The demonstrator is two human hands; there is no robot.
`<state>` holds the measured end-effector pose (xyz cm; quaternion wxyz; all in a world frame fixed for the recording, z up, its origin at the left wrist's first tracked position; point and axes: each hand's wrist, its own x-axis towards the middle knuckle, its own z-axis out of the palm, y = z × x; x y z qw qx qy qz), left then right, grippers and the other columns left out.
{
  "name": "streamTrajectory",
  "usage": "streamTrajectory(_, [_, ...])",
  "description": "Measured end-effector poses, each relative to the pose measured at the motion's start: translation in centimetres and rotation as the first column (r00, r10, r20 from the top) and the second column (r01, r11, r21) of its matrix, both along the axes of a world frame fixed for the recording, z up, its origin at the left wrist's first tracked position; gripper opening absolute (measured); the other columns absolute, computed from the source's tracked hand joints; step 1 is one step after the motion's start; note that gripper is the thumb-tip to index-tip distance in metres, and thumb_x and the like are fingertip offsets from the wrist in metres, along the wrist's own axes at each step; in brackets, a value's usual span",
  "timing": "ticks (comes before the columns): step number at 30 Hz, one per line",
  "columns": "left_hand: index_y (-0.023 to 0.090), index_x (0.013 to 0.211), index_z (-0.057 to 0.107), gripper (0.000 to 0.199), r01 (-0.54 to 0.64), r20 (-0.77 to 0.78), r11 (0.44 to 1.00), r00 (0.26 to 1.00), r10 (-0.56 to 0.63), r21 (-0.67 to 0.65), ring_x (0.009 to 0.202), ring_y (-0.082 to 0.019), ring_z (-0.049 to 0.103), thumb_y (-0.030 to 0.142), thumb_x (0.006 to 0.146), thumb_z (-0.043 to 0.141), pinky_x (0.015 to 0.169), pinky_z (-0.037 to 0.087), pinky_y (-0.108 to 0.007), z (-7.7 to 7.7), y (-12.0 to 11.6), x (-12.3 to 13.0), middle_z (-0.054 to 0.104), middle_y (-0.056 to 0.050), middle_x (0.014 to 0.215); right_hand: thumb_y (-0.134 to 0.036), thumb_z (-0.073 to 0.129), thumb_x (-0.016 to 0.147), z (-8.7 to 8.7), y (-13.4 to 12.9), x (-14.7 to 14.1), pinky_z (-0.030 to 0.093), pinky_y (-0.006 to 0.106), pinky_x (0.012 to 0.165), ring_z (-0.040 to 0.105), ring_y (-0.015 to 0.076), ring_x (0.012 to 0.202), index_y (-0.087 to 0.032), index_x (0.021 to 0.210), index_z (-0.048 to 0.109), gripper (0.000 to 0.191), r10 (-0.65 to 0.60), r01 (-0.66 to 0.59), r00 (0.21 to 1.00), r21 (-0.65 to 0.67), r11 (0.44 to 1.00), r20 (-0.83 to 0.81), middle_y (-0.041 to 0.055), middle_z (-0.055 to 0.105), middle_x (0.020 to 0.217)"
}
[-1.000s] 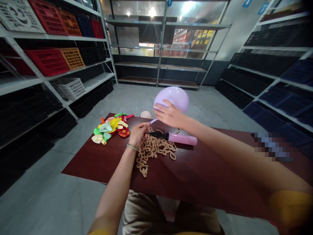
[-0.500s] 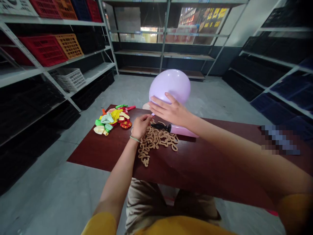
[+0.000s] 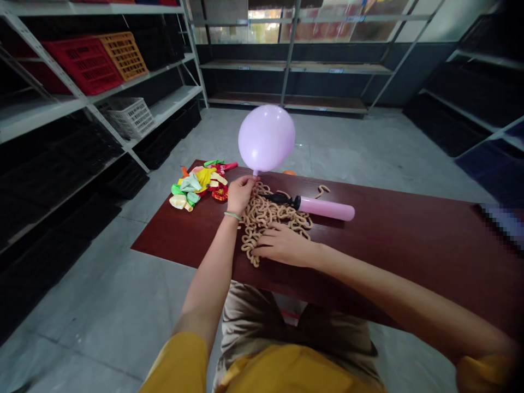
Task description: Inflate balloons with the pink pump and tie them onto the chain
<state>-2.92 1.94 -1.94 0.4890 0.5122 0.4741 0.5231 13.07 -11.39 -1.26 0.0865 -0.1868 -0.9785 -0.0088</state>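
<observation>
Above a dark red table (image 3: pixel 393 234), an inflated lilac balloon (image 3: pixel 267 136) stands upright, neck pinched by closed fingertips of the left hand (image 3: pixel 239 195). The right hand (image 3: pixel 289 247), fingers half open, touches piled tan loops (image 3: pixel 265 209), nothing clearly held. Picking one loose would need a steady left pinch.

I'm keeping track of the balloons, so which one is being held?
The lilac balloon: it is inflated, neck pinched by the left hand, while the multicoloured balloons lie limp in a pile on the table.
</observation>
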Motion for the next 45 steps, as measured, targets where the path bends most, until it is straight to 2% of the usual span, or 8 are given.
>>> streamTrajectory(6, [0.011,0.091,0.074,0.027,0.038,0.030,0.999,0.999,-0.038,0.018,0.051,-0.007,0.047,0.035,0.084,0.064,0.047,0.035,-0.019,0.3,-0.4,0.3,0.062,-0.001,0.069,-0.020,0.046,0.097,1.0,0.0,0.0,0.042,0.036,0.088,0.060,0.0179,0.092,-0.023,0.098,0.065,0.019,-0.103,0.092,0.982,-0.073,0.993,-0.158,0.0024,0.070,0.099])
streamTrajectory(14, [0.013,0.094,0.075,0.029,0.064,-0.022,0.997,0.998,-0.063,0.046,0.049,-0.007,0.046,0.038,0.083,0.064,0.046,0.035,-0.019,0.9,-1.1,0.6,0.062,-0.001,0.068,-0.027,0.045,0.095,9.8,4.0,4.6,0.047,0.027,0.070,0.064,0.0128,0.077,-0.023,0.103,0.064,0.021,-0.546,0.269,0.751,-0.583,0.767,-0.372,0.0017,0.071,0.095])
streamTrajectory(21, [0.015,0.094,0.076,0.037,0.074,-0.173,0.995,0.983,-0.062,0.067,0.048,-0.009,0.049,0.047,0.085,0.060,0.048,0.036,-0.021,0.8,-1.6,0.9,0.066,-0.001,0.070,-0.040,0.060,0.088,16.1,6.5,6.2,0.045,0.028,0.067,0.063,0.0146,0.075,-0.022,0.093,0.071,0.022,-0.645,0.467,0.665,-0.466,0.752,-0.375,0.0018,0.072,0.086])
streamTrajectory(27, [0.020,0.089,0.076,0.031,0.075,-0.386,0.987,0.923,-0.014,0.144,0.053,-0.013,0.057,0.044,0.088,0.057,0.054,0.040,-0.023,0.9,-2.2,1.4,0.068,0.000,0.065,-0.034,0.059,0.089,19.4,10.2,3.4,0.040,0.028,0.069,0.060,0.0145,0.078,-0.020,0.088,0.070,0.017,-0.634,0.575,0.626,-0.281,0.769,-0.454,0.0022,0.069,0.086])
streamTrajectory(31, [0.022,0.086,0.075,0.027,0.084,-0.465,0.970,0.884,0.034,0.230,0.062,-0.015,0.062,0.039,0.091,0.055,0.063,0.044,-0.025,1.3,-2.5,1.7,0.070,-0.001,0.069,-0.034,0.057,0.091,18.9,13.2,0.5,0.037,0.028,0.068,0.059,0.0146,0.077,-0.020,0.088,0.069,0.019,-0.618,0.604,0.642,-0.198,0.772,-0.453,0.0022,0.069,0.084])
streamTrajectory(35, [0.021,0.086,0.074,0.023,0.085,-0.514,0.914,0.845,0.145,0.397,0.077,-0.017,0.065,0.033,0.093,0.055,0.074,0.046,-0.028,1.1,-2.5,1.8,0.072,-0.004,0.082,-0.029,0.055,0.091,15.7,14.3,-1.2,0.033,0.029,0.063,0.058,0.0147,0.069,-0.021,0.085,0.070,0.019,-0.625,0.603,0.734,-0.170,0.780,-0.266,0.0027,0.070,0.079])
streamTrajectory(40, [0.019,0.087,0.075,0.021,-0.019,-0.465,0.796,0.804,0.372,0.605,0.092,-0.022,0.060,0.034,0.090,0.061,0.086,0.047,-0.037,0.6,-2.0,1.5,0.065,-0.010,0.094,-0.028,0.055,0.091,12.4,13.9,-0.2,0.033,0.029,0.064,0.060,0.0162,0.072,-0.022,0.087,0.073,0.020,-0.656,0.637,0.734,-0.153,0.755,-0.177,0.0043,0.072,0.082])
streamTrajectory(45, [0.021,0.085,0.076,0.016,-0.107,-0.385,0.715,0.782,0.490,0.691,0.118,-0.029,0.052,0.032,0.088,0.065,0.102,0.041,-0.048,0.9,-1.8,1.4,0.058,-0.013,0.124,-0.028,0.058,0.089,12.6,13.1,0.9,0.033,0.027,0.062,0.059,0.0154,0.069,-0.020,0.089,0.075,0.020,-0.676,0.647,0.724,-0.205,0.734,-0.135,0.0054,0.072,0.080])
